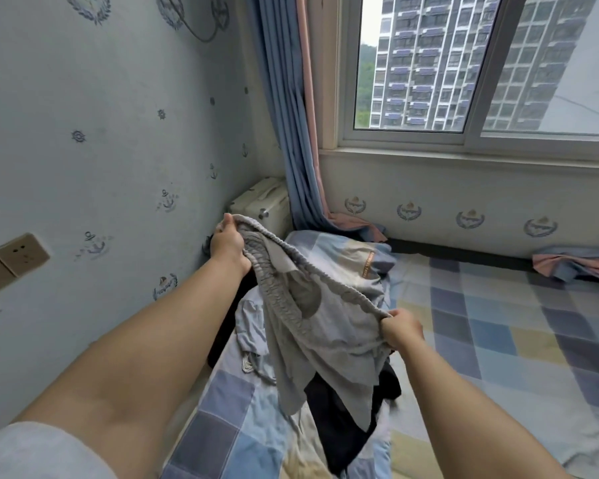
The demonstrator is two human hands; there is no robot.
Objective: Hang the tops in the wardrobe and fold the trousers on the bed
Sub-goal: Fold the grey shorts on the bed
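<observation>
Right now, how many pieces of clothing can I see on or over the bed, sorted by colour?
Grey: 1, the grey trousers held up at the waistband by the left hand and right hand
Pale blue-grey: 1, the light garment lying crumpled on the bed
Dark: 1 dark heap, possibly more than one piece
Total: 3

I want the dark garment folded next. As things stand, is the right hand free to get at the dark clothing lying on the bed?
Probably not yet. The right hand grips the waistband of the grey trousers, as does the left hand, and the trousers hang over the dark clothing, covering part of it.
</observation>
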